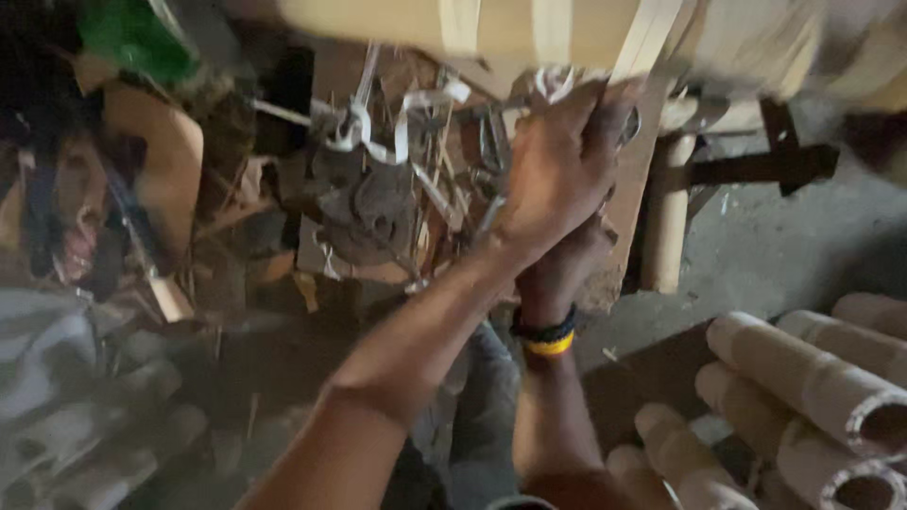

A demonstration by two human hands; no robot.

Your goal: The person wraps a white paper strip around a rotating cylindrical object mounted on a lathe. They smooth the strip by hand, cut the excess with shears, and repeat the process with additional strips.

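Both forearms rise; left hand (553,175) grasps a pale flat strap (642,42), right hand (567,260) grip hidden behind it.

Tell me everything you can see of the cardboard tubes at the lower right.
The cardboard tubes are pale tan cylinders, thick-walled and hollow, lying on their sides in a loose stack at the frame's lower right. Two open ends face the camera near the right edge, with whitish, worn rims around dark bores. Their surfaces look dusty and scuffed. They rest against one another and partly on a brown board on the grey floor. Neither hand touches them; the right hand's wrist, with a black and yellow band, is nearest.
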